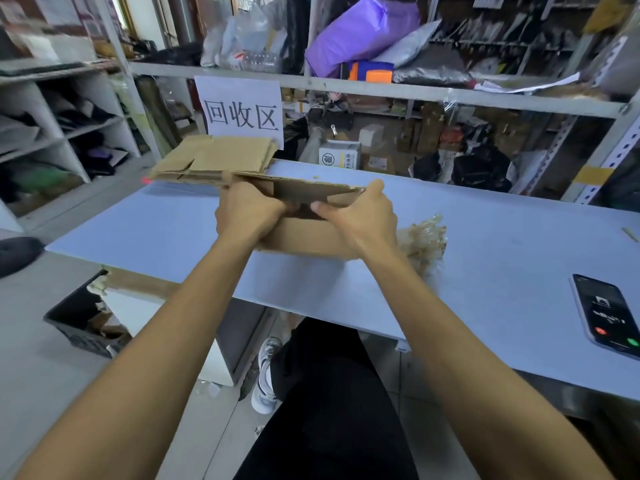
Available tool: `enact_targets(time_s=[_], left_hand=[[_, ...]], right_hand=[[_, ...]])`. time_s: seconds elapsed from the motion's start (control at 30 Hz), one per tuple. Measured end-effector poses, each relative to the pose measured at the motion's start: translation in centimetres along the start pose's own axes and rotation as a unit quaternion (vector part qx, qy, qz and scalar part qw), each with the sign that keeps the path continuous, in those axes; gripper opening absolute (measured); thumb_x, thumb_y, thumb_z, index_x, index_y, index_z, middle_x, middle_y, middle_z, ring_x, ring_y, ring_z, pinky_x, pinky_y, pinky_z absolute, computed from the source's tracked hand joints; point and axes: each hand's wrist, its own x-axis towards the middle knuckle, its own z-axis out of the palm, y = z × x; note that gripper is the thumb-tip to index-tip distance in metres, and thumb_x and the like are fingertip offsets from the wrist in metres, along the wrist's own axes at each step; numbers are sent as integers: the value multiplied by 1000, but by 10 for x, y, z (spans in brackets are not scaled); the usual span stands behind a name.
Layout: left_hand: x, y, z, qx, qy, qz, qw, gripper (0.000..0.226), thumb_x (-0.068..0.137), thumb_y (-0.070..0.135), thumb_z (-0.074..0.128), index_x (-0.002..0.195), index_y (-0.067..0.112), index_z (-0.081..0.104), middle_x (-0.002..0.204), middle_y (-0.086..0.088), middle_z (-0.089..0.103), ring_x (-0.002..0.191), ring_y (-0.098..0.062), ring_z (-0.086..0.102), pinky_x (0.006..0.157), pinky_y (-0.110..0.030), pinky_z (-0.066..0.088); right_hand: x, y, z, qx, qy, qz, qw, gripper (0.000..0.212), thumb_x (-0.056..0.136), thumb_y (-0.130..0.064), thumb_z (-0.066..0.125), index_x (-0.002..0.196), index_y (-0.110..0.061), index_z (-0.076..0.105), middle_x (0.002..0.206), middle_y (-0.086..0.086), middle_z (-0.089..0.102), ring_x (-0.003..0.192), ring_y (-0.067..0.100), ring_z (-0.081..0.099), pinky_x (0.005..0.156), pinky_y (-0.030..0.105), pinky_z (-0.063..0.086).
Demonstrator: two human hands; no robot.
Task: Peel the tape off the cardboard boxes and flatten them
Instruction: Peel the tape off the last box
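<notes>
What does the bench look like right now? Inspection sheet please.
Surface: pale blue table, mostly bare.
Job's things: open cardboard box held at table centre; flattened cardboard stack at the far left edge; wad of peeled tape right of the box.
Clutter: phone with lit screen near the right edge.
Grips: left hand and right hand both grip the box's flaps.
Cables: nothing seen.
Surroundings: paper sign on packed shelving; black bin on the floor at left.

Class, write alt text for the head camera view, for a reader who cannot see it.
Both hands, left hand and right hand, grip an open cardboard box on a pale blue table. Flattened cardboard lies behind it, crumpled tape beside it, and a phone to the right.
</notes>
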Motion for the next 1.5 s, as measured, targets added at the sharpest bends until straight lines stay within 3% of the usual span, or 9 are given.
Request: enact_targets(time_s=[0.23, 0.4, 0.67, 0.87, 0.97, 1.1, 1.27, 1.37, 1.5], left_hand=[[13, -18, -22, -121, -83, 56, 988, 63, 81, 13, 62, 140, 24, 44, 109, 3, 58, 101, -21, 57, 83, -41, 56], [19, -30, -30, -233, -159, 42, 958, 72, 79, -9, 42, 137, 33, 52, 124, -7, 52, 104, -27, 54, 72, -36, 52], [17, -35, -34, -301, -211, -48, 929, 30, 98, 53, 49, 116, 32, 60, 119, -3, 59, 112, -36, 60, 82, -50, 52], [20, -35, -27, -279, -207, 9, 938, 52, 89, -15, 48, 122, 25, 52, 118, -4, 60, 98, -24, 60, 81, -44, 54], [24, -32, -32, -330, -175, -27, 927, 15, 96, 8, 47, 98, 19, 56, 107, -3, 61, 98, -28, 58, 80, -45, 49], [20, -18, -33, -304, -156, -64, 938, 36, 102, 56, 40, 94, 29, 62, 106, -1, 62, 99, -25, 62, 86, -52, 53], [19, -16, -33, -295, -162, -59, 940, 8, 86, 23, 60, 93, 21, 59, 102, -3, 58, 94, -28, 57, 84, -50, 55], [24, -17, -33, -204, -184, -42, 961, 34, 74, 12, 72, 106, 11, 61, 104, -8, 67, 88, -23, 60, 88, -46, 53], [27, -10, -18, -91, -53, -40, 994, 85, 44, 60, 88, 110, 11, 63, 92, -2, 73, 88, -25, 70, 77, -41, 57]], right_hand=[[11, 2, -32, 91, -53, -18, 994, 29, 88, -28, 61, 108, -11, 48, 94, -2, 61, 72, 13, 55, 56, 26, 41], [13, 15, -31, 209, -112, -22, 971, 36, 91, -11, 41, 120, -26, 58, 104, -13, 63, 90, 12, 53, 71, 32, 41], [8, 31, -32, 345, -153, 19, 926, 48, 77, -42, 51, 121, -24, 61, 117, -14, 63, 113, 14, 55, 76, 36, 47], [17, 32, -34, 218, -152, -56, 962, 43, 101, -27, 57, 141, -38, 46, 110, 1, 57, 71, -15, 61, 58, 5, 44], [19, 33, -34, 226, -140, -58, 962, 53, 98, -16, 53, 141, -44, 42, 105, -1, 61, 86, -6, 62, 71, 19, 45], [18, 24, -29, 293, -118, 26, 949, 16, 99, -49, 47, 108, -37, 52, 109, -8, 64, 104, 14, 61, 90, 43, 43], [22, 14, -35, 308, -115, 58, 943, 24, 93, -45, 60, 99, -24, 49, 104, -1, 61, 97, 19, 61, 81, 41, 50], [27, 15, -41, 288, -172, 49, 941, 38, 85, -25, 66, 119, -23, 49, 106, -1, 61, 108, 22, 63, 92, 47, 48], [22, 5, -28, 249, -186, 9, 951, 55, 89, -6, 59, 136, -27, 42, 113, -2, 67, 104, 17, 63, 89, 36, 46]])
